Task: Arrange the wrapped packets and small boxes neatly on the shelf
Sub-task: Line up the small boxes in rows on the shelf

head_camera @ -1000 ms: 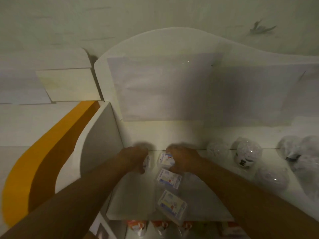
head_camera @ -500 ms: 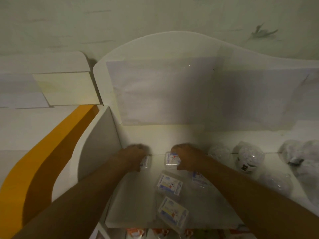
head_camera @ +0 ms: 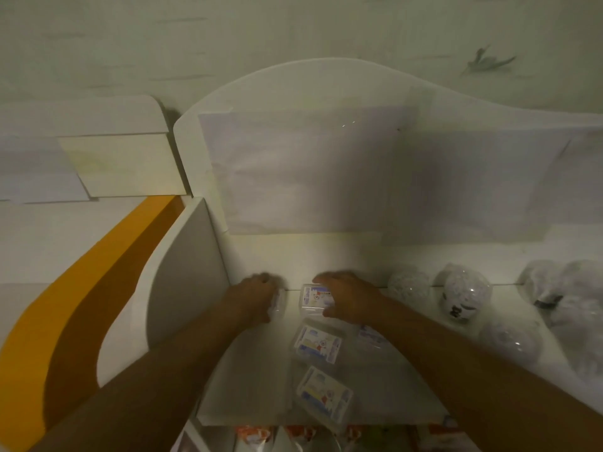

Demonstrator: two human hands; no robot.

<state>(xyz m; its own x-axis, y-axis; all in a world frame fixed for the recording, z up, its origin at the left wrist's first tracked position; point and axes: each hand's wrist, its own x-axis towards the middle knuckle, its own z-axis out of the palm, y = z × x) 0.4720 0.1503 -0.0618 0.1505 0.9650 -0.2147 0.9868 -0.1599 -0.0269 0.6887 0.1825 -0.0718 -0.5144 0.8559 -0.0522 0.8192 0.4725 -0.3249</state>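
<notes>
We are partway through the arranging. On the white shelf (head_camera: 248,380) three small clear-wrapped boxes with blue, red and yellow print run in a rough column from the back wall toward the front edge. The rearmost box (head_camera: 315,296) sits at the back, at twelve o'clock from the middle box (head_camera: 317,344), and our right hand (head_camera: 347,300) is curled over its right side, fingers closed on it. The front box (head_camera: 324,395) lies at six o'clock, skewed, and very near the front lip of the shelf. A fourth printed packet (head_camera: 370,336) peeks out from under the right forearm, at three o'clock from the middle box.

Our left hand (head_camera: 256,300) is closed around another small clear packet (head_camera: 280,300) at nine o'clock from the rearmost box; the view is dim and blurred there, so it may be pressing rather than gripping.

What looks left to us: squaring the middle and front boxes, which are tilted, and bringing the hidden packet into line.

For room, the grey side panel (head_camera: 186,282) closes the shelf at nine o'clock, and bare shelf lies between it and the column. At three o'clock the round clear-wrapped bundles (head_camera: 465,293) crowd the surface, so spreading that way is tight. The front edge is the risk, in our judgement: the front box could slide off onto the lower shelf items (head_camera: 251,437).
</notes>
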